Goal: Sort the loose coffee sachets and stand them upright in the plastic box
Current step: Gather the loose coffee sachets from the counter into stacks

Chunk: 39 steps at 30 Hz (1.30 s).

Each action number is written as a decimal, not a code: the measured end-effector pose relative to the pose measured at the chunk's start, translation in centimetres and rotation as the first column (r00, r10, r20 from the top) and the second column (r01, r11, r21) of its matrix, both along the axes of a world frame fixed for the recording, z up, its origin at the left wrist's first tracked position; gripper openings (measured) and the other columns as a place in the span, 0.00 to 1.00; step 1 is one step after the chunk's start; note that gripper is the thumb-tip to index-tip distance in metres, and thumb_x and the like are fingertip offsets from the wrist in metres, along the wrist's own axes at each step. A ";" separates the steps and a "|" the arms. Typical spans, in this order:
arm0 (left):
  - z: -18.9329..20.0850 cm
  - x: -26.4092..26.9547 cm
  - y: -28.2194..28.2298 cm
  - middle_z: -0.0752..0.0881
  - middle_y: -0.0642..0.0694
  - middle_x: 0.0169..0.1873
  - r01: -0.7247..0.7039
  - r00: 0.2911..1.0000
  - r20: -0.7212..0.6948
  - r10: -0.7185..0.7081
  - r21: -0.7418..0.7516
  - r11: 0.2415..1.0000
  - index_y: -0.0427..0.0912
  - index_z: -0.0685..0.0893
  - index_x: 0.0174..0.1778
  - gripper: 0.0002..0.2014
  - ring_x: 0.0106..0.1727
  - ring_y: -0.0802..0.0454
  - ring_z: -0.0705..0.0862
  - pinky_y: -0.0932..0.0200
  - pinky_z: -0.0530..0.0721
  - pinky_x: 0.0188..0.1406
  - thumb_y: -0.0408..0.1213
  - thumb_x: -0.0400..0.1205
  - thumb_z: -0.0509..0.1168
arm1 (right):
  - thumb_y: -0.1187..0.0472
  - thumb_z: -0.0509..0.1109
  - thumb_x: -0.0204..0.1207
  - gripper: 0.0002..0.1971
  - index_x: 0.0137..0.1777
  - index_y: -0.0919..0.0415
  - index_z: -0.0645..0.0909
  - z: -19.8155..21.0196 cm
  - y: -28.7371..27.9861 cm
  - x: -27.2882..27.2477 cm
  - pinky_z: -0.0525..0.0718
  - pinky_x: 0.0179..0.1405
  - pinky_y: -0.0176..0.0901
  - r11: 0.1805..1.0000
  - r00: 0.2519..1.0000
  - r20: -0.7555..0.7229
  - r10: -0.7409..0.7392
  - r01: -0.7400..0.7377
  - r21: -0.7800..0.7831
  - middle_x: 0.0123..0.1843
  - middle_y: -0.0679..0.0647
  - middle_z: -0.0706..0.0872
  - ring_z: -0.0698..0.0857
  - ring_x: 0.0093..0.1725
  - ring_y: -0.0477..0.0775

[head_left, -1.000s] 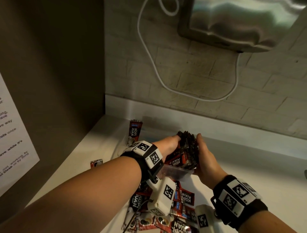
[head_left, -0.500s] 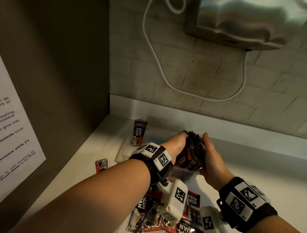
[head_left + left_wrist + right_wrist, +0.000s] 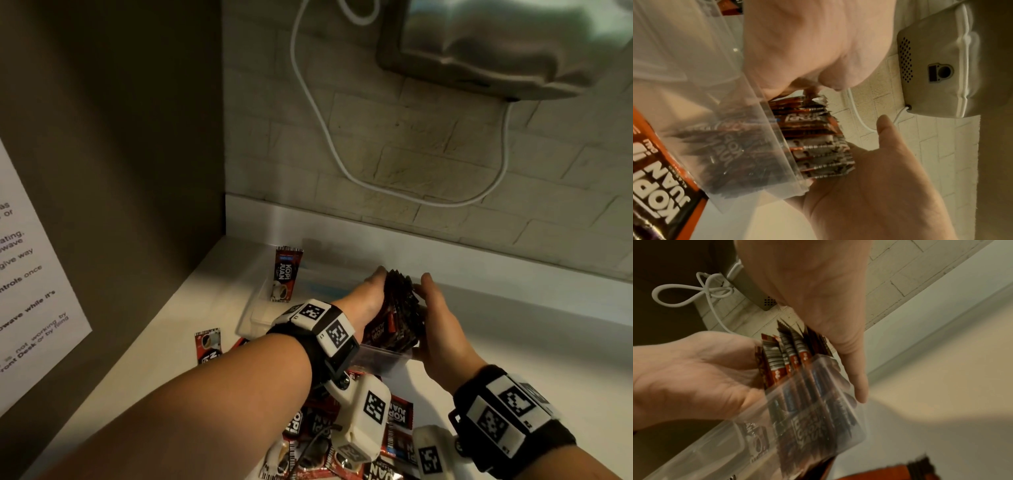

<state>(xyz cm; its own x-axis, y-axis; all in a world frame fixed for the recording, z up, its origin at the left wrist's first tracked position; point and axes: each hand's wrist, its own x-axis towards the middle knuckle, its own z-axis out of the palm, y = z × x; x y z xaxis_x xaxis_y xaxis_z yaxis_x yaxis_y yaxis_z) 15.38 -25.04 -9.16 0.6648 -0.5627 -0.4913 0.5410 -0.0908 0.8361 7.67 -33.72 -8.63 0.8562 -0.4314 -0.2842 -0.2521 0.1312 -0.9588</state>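
Note:
A bundle of several red-and-black coffee sachets [image 3: 399, 308] stands on end in the right end of the clear plastic box [image 3: 380, 358]. My left hand [image 3: 368, 298] presses flat on its left side and my right hand [image 3: 435, 318] on its right side, fingers straight. In the left wrist view the bundle [image 3: 818, 142] sticks out above the box wall [image 3: 756, 129] against my right hand's [image 3: 879, 186] palm. In the right wrist view the bundle [image 3: 789, 356] sits between my right hand [image 3: 818, 288] and left hand [image 3: 684, 373]. One sachet [image 3: 286, 274] stands alone at the box's far left end.
Loose sachets [image 3: 397, 421] lie in a pile on the white counter under my wrists, and one more [image 3: 207, 346] lies to the left. A dark side wall with a paper notice [image 3: 30, 274] stands left. Behind is a brick wall with a white cable [image 3: 329, 144] and a metal appliance [image 3: 496, 44].
My two hands have closed in on the bundle, which is now tighter and more upright in the box. The loose sachets have not moved.

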 end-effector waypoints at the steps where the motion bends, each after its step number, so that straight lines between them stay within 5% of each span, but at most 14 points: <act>1: -0.2 0.2 0.0 0.82 0.35 0.66 -0.020 1.000 0.002 0.020 0.006 1.000 0.44 0.75 0.73 0.29 0.66 0.37 0.81 0.42 0.77 0.69 0.61 0.85 0.50 | 0.33 0.54 0.78 0.20 0.59 0.42 0.78 0.1 0.0 -0.1 0.83 0.58 0.62 1.000 1.000 -0.003 0.006 -0.006 0.000 0.60 0.55 0.86 0.84 0.61 0.59; 4: -0.4 0.7 0.3 0.77 0.36 0.72 -0.062 0.994 0.096 0.056 0.062 0.996 0.45 0.70 0.79 0.22 0.70 0.36 0.78 0.39 0.77 0.71 0.37 0.86 0.52 | 0.34 0.53 0.80 0.16 0.51 0.40 0.77 0.4 0.2 -0.3 0.83 0.52 0.57 1.000 1.000 -0.008 0.012 -0.012 0.012 0.55 0.52 0.86 0.85 0.58 0.56; 6: 0.0 0.6 1.0 0.79 0.33 0.68 -0.038 0.994 0.102 0.029 0.087 0.995 0.39 0.74 0.73 0.20 0.67 0.35 0.79 0.39 0.78 0.69 0.32 0.84 0.52 | 0.35 0.53 0.80 0.15 0.50 0.40 0.77 0.5 0.3 -0.4 0.84 0.50 0.57 1.000 1.000 -0.006 0.010 -0.010 0.013 0.54 0.51 0.86 0.85 0.56 0.55; 9: 0.3 0.5 1.5 0.85 0.33 0.55 -0.011 0.998 0.062 0.006 0.085 0.996 0.35 0.82 0.53 0.14 0.57 0.37 0.84 0.44 0.81 0.64 0.38 0.85 0.54 | 0.35 0.53 0.81 0.15 0.50 0.40 0.76 0.7 0.4 -0.5 0.83 0.46 0.55 1.000 1.000 -0.007 0.003 -0.003 -0.001 0.52 0.50 0.86 0.85 0.54 0.53; 12: 0.7 0.0 1.6 0.85 0.36 0.61 -0.004 0.998 0.061 -0.002 0.103 0.995 0.37 0.81 0.67 0.27 0.62 0.37 0.84 0.41 0.79 0.68 0.56 0.84 0.57 | 0.34 0.53 0.80 0.16 0.52 0.40 0.76 0.7 0.5 -0.5 0.84 0.52 0.59 1.000 1.000 -0.008 0.007 -0.007 0.002 0.55 0.51 0.85 0.84 0.57 0.55; 15: 0.7 -0.2 1.7 0.86 0.36 0.59 0.022 0.996 0.083 -0.030 0.098 0.995 0.35 0.79 0.68 0.23 0.60 0.37 0.85 0.41 0.81 0.66 0.50 0.85 0.61 | 0.33 0.53 0.79 0.22 0.62 0.44 0.76 0.7 0.6 -0.4 0.84 0.55 0.62 1.000 1.000 -0.006 0.014 -0.014 0.004 0.60 0.53 0.86 0.85 0.60 0.58; 18: 0.3 0.1 1.7 0.87 0.39 0.49 0.052 0.997 0.055 -0.058 0.098 0.994 0.38 0.82 0.60 0.16 0.51 0.42 0.85 0.47 0.82 0.64 0.46 0.85 0.60 | 0.33 0.52 0.80 0.21 0.61 0.43 0.76 0.8 0.7 -0.5 0.85 0.50 0.59 1.000 1.000 -0.010 0.014 -0.014 -0.015 0.59 0.53 0.86 0.85 0.59 0.58; 25: 1.3 -0.2 2.2 0.80 0.35 0.70 0.069 0.998 -0.004 -0.069 0.053 0.996 0.42 0.74 0.77 0.35 0.69 0.37 0.79 0.42 0.75 0.72 0.65 0.83 0.51 | 0.33 0.52 0.79 0.22 0.65 0.43 0.70 0.9 0.5 -0.6 0.80 0.60 0.68 1.000 1.000 -0.028 -0.015 0.015 -0.016 0.54 0.49 0.82 0.81 0.61 0.59; 32: 2.2 -1.0 2.9 0.76 0.36 0.74 0.053 0.998 0.029 -0.056 0.093 0.994 0.41 0.69 0.79 0.35 0.73 0.38 0.76 0.45 0.73 0.73 0.64 0.85 0.49 | 0.34 0.52 0.80 0.28 0.74 0.46 0.67 1.0 0.4 -0.6 0.76 0.65 0.72 1.000 0.999 -0.010 -0.031 0.031 -0.003 0.55 0.48 0.81 0.80 0.62 0.60; 35: 3.7 -2.0 3.9 0.77 0.48 0.69 -0.001 0.991 0.135 -0.015 0.116 0.993 0.40 0.70 0.78 0.29 0.71 0.45 0.76 0.64 0.73 0.58 0.57 0.88 0.49 | 0.34 0.54 0.79 0.30 0.76 0.50 0.67 1.1 0.0 -0.8 0.74 0.67 0.69 0.994 0.997 0.013 -0.082 0.083 -0.074 0.66 0.53 0.77 0.78 0.65 0.62; 37: 4.8 -2.6 5.2 0.76 0.49 0.62 -0.091 0.960 0.273 0.058 0.111 0.990 0.39 0.71 0.76 0.23 0.59 0.53 0.75 0.70 0.69 0.39 0.49 0.89 0.52 | 0.40 0.57 0.81 0.25 0.70 0.56 0.72 1.8 -0.3 -1.3 0.79 0.58 0.58 0.969 0.983 0.112 -0.145 0.164 -0.185 0.63 0.55 0.81 0.81 0.61 0.61; 39: 5.4 -2.8 7.1 0.78 0.48 0.64 -0.150 0.871 0.484 0.078 0.112 0.982 0.42 0.74 0.73 0.19 0.57 0.57 0.73 0.66 0.70 0.44 0.44 0.87 0.58 | 0.50 0.62 0.82 0.14 0.56 0.60 0.78 3.0 -0.4 -2.3 0.78 0.45 0.49 0.920 0.959 0.250 -0.130 0.211 -0.330 0.50 0.56 0.84 0.83 0.52 0.60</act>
